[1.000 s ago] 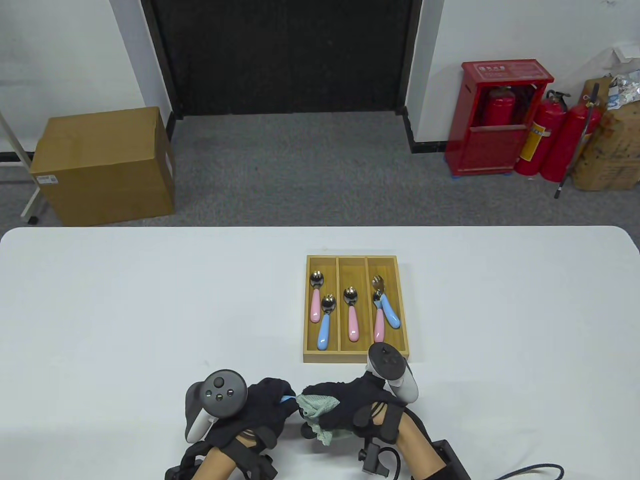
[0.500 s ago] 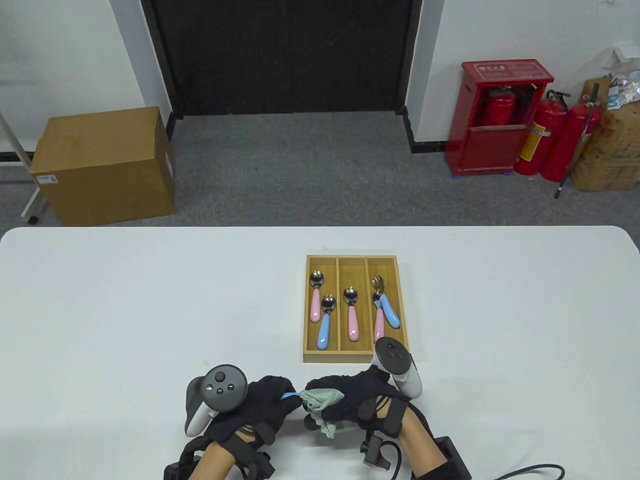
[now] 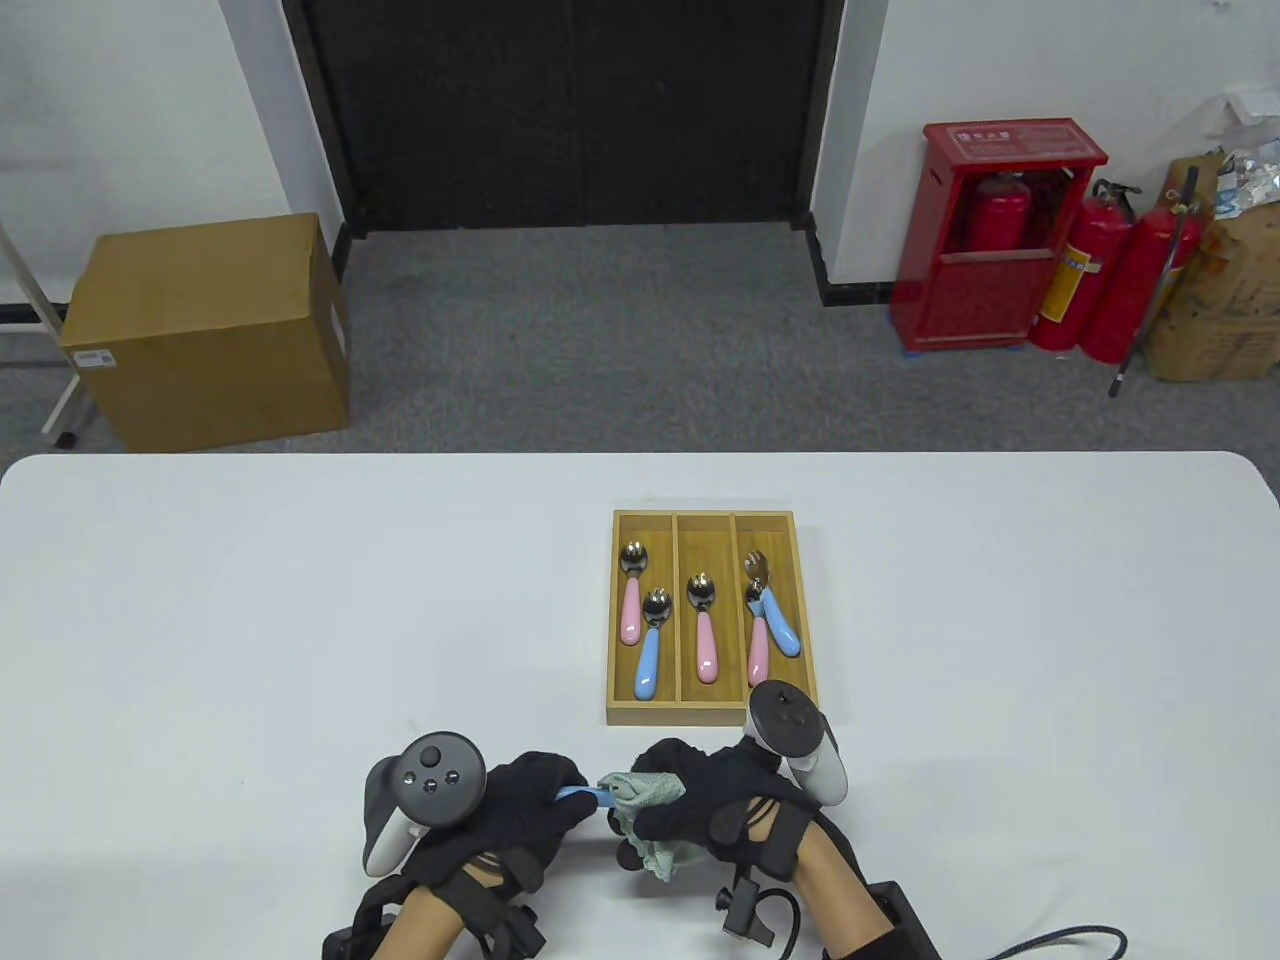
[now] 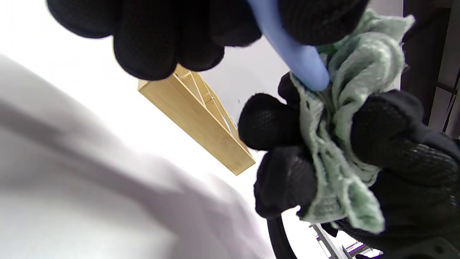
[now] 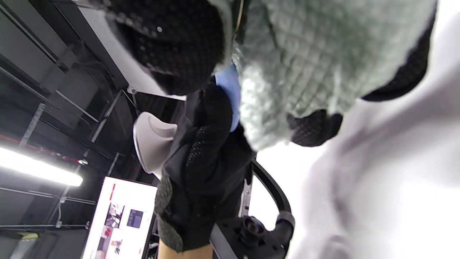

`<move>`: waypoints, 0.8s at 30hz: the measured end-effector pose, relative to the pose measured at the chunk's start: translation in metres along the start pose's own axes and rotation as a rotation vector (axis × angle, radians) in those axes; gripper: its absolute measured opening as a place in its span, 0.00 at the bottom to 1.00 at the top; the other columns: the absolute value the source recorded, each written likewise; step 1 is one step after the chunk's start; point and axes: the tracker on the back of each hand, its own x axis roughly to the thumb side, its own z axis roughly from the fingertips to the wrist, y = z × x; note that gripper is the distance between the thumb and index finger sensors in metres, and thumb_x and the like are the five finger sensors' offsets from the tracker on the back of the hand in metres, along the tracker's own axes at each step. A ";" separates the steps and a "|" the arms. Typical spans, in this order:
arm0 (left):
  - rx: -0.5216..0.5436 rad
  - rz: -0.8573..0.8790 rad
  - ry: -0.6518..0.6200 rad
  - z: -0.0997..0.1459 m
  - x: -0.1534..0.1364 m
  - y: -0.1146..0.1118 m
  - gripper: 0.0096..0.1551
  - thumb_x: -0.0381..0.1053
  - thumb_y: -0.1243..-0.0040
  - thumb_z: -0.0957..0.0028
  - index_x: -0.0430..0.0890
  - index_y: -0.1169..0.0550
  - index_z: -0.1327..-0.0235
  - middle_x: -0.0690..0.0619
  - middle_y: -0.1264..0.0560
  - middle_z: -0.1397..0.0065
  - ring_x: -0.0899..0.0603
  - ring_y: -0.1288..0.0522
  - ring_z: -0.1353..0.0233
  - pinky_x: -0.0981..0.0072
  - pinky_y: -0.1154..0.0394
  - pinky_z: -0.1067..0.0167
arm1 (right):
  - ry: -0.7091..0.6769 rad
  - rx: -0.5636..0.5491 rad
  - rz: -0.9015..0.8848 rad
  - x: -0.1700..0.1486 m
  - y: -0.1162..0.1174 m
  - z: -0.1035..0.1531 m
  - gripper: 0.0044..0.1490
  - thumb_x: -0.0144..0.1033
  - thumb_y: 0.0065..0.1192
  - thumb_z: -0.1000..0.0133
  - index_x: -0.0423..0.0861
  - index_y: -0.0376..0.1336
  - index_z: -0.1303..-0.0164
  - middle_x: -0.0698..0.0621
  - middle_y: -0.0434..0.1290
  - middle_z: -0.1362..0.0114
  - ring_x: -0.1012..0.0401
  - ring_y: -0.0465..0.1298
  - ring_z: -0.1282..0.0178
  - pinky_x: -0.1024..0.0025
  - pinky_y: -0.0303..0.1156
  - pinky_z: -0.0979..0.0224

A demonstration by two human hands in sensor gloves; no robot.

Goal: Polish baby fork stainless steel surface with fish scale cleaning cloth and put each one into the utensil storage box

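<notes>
Near the table's front edge my left hand (image 3: pixel 530 800) grips the blue handle of a baby fork (image 3: pixel 585 795), seen close up as a blue handle (image 4: pixel 294 50) and again (image 5: pixel 228 86). Its steel end is hidden inside the pale green fish scale cloth (image 3: pixel 650 815), which my right hand (image 3: pixel 715 805) holds bunched around it. The cloth (image 4: pixel 341 144) is wrapped in the right hand's curled fingers (image 4: pixel 273 122), and the cloth (image 5: pixel 305 61) fills the right wrist view. The wooden utensil box (image 3: pixel 712 617) lies just beyond the hands.
The box (image 4: pixel 201 118) has three compartments: two spoons in the left, one pink-handled spoon (image 3: pixel 703 625) in the middle, two crossed utensils in the right (image 3: pixel 768 620). The white table (image 3: pixel 250 600) stretches to both sides. Cardboard box and fire extinguishers stand on the floor behind.
The right hand with the cloth has slid a little to the right along the fork, baring more of the blue handle. The left hand has shifted slightly left and down.
</notes>
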 end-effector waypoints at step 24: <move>0.146 -0.170 -0.027 0.004 0.012 0.002 0.26 0.62 0.41 0.51 0.46 0.19 0.50 0.47 0.24 0.35 0.40 0.19 0.42 0.38 0.29 0.39 | 0.052 -0.260 0.362 0.027 0.002 0.007 0.33 0.37 0.80 0.65 0.38 0.72 0.51 0.34 0.74 0.45 0.47 0.78 0.59 0.36 0.69 0.44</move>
